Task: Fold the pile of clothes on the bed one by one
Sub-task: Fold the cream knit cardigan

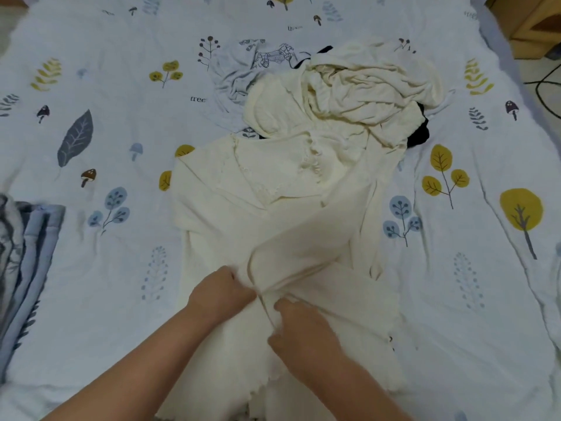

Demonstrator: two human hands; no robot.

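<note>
Left hand point(223, 291) and right hand point(303, 326), both pinching cream garment point(273, 214) on bed point(106, 268).

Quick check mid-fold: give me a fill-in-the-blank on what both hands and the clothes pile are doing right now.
1. Both the left hand and right hand grip the ____-coloured ribbed knit garment.
2. The crumpled pile of clothes lies ____ the hands, further up the bed.
3. The light grey printed T-shirt sits at the pile's ____ side.
4. The folded blue-grey striped quilt lies at the bed's ____ edge.

Missing words: cream; beyond; left; left
</note>
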